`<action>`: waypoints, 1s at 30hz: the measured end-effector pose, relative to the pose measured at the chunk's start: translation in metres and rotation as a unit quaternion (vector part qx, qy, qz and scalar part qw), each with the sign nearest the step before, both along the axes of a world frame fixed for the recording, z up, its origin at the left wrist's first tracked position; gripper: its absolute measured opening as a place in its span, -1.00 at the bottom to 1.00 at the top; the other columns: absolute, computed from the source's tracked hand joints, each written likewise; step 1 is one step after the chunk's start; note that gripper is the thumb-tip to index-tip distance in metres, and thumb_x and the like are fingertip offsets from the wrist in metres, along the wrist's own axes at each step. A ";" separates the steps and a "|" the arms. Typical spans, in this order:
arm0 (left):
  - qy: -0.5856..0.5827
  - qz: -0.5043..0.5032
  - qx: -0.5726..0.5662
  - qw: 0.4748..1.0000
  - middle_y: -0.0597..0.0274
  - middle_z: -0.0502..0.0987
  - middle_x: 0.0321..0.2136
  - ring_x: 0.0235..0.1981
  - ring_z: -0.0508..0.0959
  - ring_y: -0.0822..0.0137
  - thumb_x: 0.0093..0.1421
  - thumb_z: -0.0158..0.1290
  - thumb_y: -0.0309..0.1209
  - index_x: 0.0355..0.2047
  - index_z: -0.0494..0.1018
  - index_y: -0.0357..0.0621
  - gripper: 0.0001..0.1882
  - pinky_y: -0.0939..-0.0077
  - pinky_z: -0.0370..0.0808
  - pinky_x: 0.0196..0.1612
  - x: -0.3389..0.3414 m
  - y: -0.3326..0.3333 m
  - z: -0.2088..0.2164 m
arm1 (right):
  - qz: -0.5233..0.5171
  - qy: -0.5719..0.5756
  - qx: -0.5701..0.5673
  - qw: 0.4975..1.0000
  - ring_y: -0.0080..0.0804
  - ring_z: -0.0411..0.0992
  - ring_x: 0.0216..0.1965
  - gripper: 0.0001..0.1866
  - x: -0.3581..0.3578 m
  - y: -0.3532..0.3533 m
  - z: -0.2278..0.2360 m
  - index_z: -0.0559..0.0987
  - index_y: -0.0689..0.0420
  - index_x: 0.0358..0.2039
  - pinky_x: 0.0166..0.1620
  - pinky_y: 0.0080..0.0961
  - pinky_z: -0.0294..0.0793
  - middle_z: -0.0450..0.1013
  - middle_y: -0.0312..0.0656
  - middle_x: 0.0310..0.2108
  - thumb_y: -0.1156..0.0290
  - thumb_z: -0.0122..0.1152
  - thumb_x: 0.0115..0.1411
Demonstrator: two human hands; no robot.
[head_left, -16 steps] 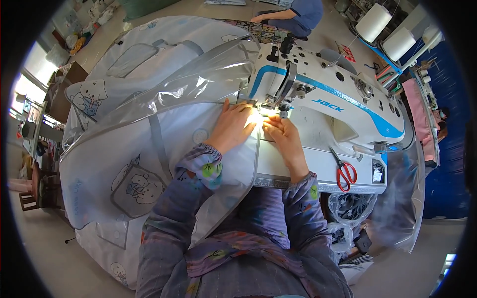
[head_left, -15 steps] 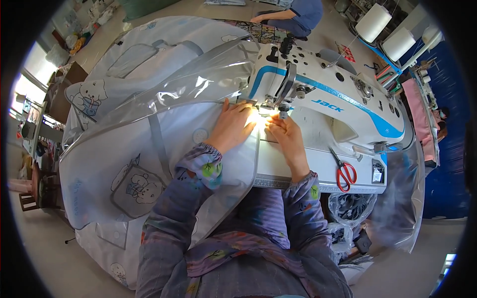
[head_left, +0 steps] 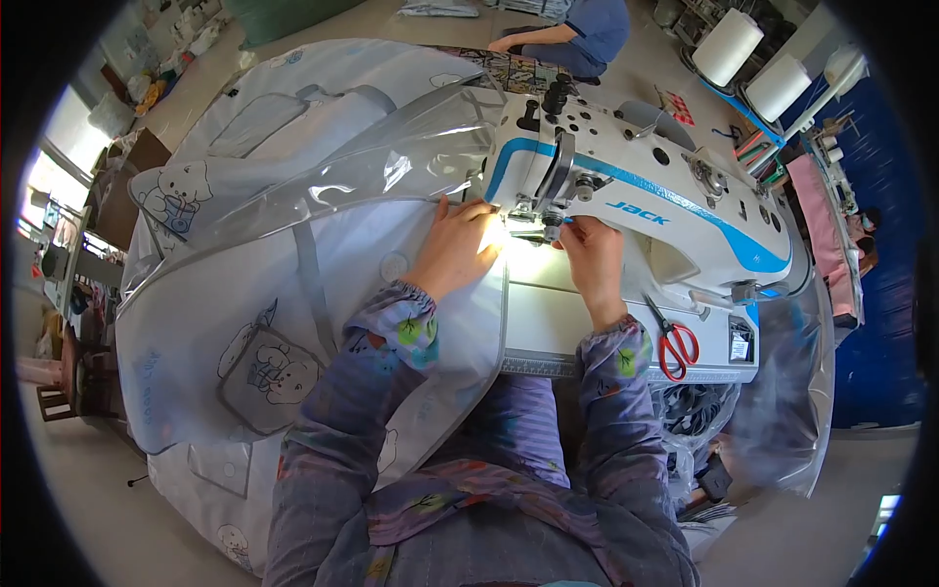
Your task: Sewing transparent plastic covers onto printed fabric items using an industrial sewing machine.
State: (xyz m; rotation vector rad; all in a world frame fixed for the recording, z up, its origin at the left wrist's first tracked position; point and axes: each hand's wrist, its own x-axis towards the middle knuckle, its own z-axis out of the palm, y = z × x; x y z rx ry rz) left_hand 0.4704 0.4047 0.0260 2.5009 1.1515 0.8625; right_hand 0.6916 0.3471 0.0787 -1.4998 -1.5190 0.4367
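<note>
A white sewing machine (head_left: 685, 210) with blue trim stands at centre right, its lamp glaring at the needle. My left hand (head_left: 455, 249) lies on white, bear-printed fabric (head_left: 381, 303) left of the needle, fingers stretched out; glare hides some fingertips. Clear plastic sheeting (head_left: 342, 171) edged in grey adjoins the fabric just beyond that hand. My right hand (head_left: 595, 256) is raised to the right of the needle, beside the machine's small round knob (head_left: 553, 225). Its fingers are drawn together in a pinch, and what they hold, if anything, cannot be made out.
Red-handled scissors (head_left: 677, 350) lie on the machine bed to the right, near its ruler edge (head_left: 538, 366). White thread cones (head_left: 729, 47) stand at the upper right. A bag of dark strips (head_left: 693, 406) hangs below the bed. Another person (head_left: 587, 39) sits at the back.
My right hand has moved from the needle area to the right, away from the fabric edge. My left hand stays in about the same place on the fabric.
</note>
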 end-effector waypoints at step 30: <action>0.093 0.055 -0.046 0.993 0.00 0.43 0.25 0.40 0.27 -0.06 0.22 0.07 -0.38 0.13 0.53 -0.12 -0.56 -0.49 0.06 0.37 0.004 -0.009 0.004 | -0.362 -0.073 0.242 0.897 -0.49 0.45 -0.47 -0.75 0.409 -0.120 0.063 0.62 0.22 -0.29 -0.42 -0.49 0.36 0.51 -0.18 -0.47 0.28 0.22 0.39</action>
